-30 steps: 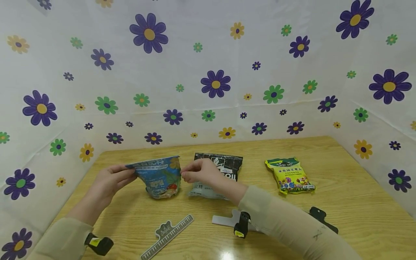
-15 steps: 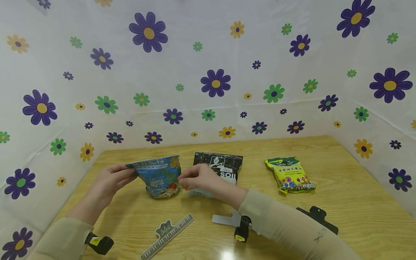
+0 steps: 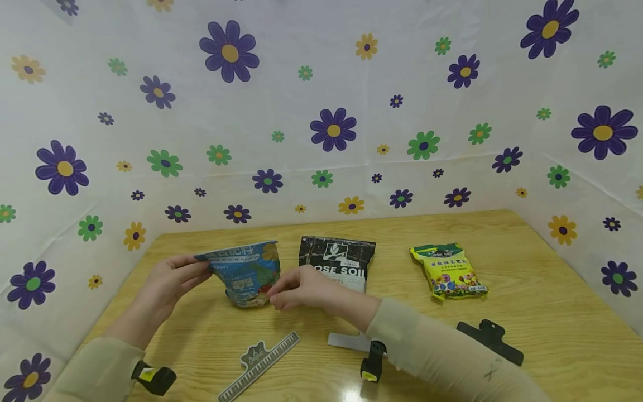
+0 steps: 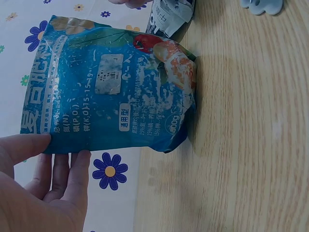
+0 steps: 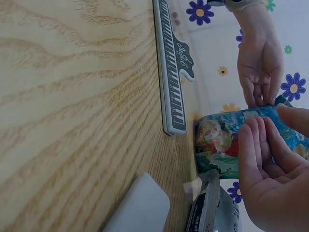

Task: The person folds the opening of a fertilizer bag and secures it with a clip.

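A blue fertilizer bag [image 3: 243, 273] stands at the left of the table, its top edge slanting. My left hand [image 3: 171, 282] pinches the bag's upper left corner between thumb and fingers, as the left wrist view also shows [image 4: 53, 188]. By the bag's lower right side is my right hand [image 3: 311, 293], its fingertips overlapping the edge in the head view. Nothing shows between that hand's thumb and its slightly bent fingers [image 5: 275, 150] in the right wrist view. Behind the right hand stands a black and pale bag lettered "ROSE SOIL" [image 3: 336, 257], its lower part partly covered.
A piano-key patterned clip [image 3: 258, 365] lies in front of the blue bag. A white clip [image 3: 346, 341] is partly under the right forearm. Farther right are a black clip [image 3: 492, 340] and a yellow garden fertilizer bag [image 3: 452, 271]. Flower-printed cloth [image 3: 281, 100] encloses the table.
My right hand has moved down along the blue bag's right side, uncovering more of the rose soil bag and the black clip. The left hand keeps its hold.
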Available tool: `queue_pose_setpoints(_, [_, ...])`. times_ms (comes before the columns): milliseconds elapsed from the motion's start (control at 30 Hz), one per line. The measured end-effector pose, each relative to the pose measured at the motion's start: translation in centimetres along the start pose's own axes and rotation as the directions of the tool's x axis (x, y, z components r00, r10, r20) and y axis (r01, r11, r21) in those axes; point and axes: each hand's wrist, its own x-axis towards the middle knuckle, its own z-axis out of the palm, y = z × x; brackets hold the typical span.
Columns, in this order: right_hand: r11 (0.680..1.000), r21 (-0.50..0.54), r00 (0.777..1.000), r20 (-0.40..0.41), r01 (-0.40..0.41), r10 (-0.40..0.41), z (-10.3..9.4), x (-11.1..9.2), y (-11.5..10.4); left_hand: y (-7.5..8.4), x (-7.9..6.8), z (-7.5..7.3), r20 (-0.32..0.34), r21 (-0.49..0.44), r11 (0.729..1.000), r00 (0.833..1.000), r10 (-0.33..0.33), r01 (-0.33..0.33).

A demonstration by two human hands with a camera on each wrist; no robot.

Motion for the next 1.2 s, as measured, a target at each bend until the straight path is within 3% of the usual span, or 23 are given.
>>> queue_pose_setpoints(367, [1.0,-0.011,0.998,0.064,-0.009,0.009,0.8,0.3,0.8,-0.1,0.0,0.0,-0.006,0.007,1.0,1.0,0.005,-0.005])
queue_pose_setpoints(1200, [0.998,-0.02,0.993,0.104,-0.054,0.055,2.7,0.7,2.1,-0.1,0.0,0.0,-0.017,0.026,1.0,1.0,0.001,0.0])
